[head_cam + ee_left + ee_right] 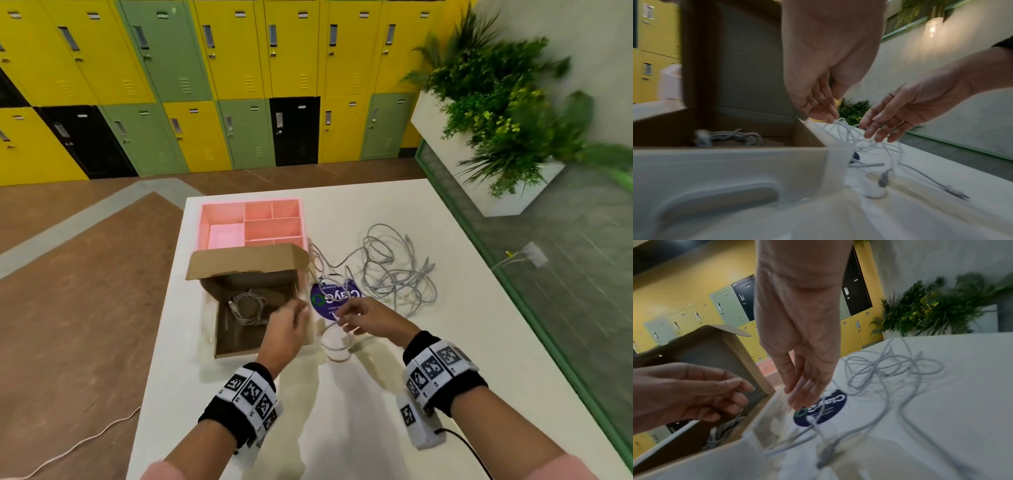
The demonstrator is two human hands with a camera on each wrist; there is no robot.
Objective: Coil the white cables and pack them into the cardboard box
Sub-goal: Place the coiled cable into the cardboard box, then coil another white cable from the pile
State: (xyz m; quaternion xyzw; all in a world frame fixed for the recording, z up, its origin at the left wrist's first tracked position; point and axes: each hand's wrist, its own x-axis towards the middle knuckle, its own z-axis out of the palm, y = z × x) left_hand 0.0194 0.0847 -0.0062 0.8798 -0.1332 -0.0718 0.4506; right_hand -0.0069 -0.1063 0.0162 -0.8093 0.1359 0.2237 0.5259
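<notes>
The cardboard box [219, 339] stands open on the white table, lid raised, with one coiled white cable [247, 306] on its floor. Just right of the box both hands work a white cable [337, 346] that hangs blurred between them. My left hand [291, 318] has curled fingers and pinches the cable near its end [840, 120]. My right hand [356, 313] keeps its fingers nearly straight, and cable loops [851, 133] drape round them. A plug [810, 419] dangles below. More loose white cables [397, 270] lie tangled farther right.
A pink divided tray [202, 222] sits behind the box. A round blue sticker [325, 301] lies on the table under the hands. The table's right edge meets a green-framed glass wall; a planter [496, 120] hangs beyond. Lockers line the back.
</notes>
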